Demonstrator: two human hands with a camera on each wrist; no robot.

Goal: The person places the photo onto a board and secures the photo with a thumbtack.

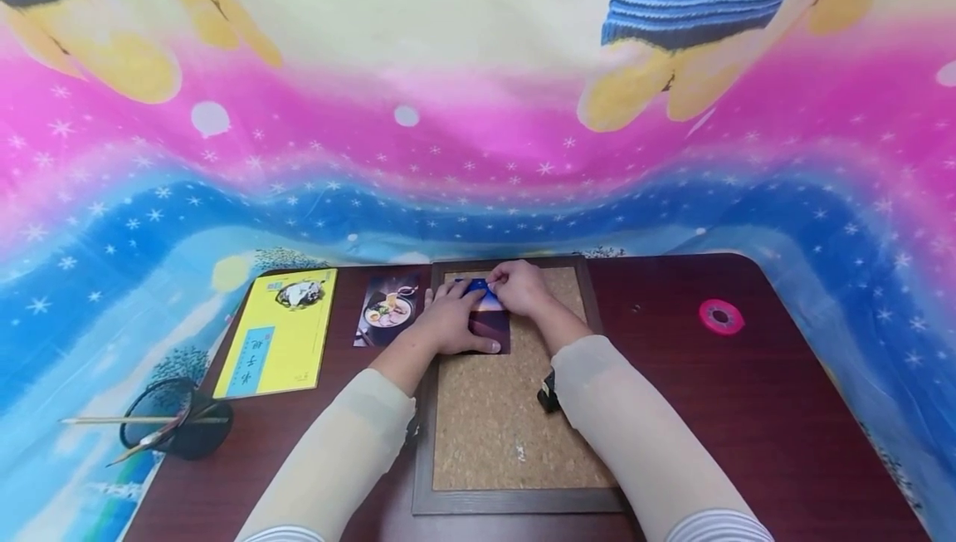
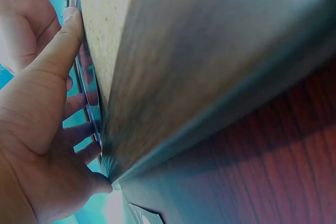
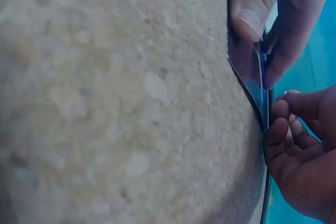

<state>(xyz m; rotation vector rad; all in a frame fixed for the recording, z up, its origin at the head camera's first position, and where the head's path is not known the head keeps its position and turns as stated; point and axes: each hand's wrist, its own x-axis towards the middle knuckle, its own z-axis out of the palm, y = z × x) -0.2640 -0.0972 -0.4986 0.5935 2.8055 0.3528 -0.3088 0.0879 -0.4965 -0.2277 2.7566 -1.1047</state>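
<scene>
A cork board (image 1: pixel 515 426) in a grey-brown frame lies on the table. Near its far end is a blue and purple picture card (image 1: pixel 490 326), also visible edge-on in the right wrist view (image 3: pixel 244 66). My left hand (image 1: pixel 448 322) presses the card flat, fingers spread, the thumb along its near edge. At the card's far right part, my right hand (image 1: pixel 519 289) pinches a small pale pin-like thing (image 3: pixel 286 94) between thumb and fingertips; its exact kind is too small to tell. Left of the board lies a ramen picture card (image 1: pixel 388 310), beside my left hand.
A yellow booklet (image 1: pixel 280 334) lies on the left of the table (image 1: pixel 672 409). In front of it stands a black mesh pen cup (image 1: pixel 202 434) with brushes and pencils. A pink round container (image 1: pixel 721 317) sits at right. A printed curtain (image 1: pixel 478 127) hangs behind.
</scene>
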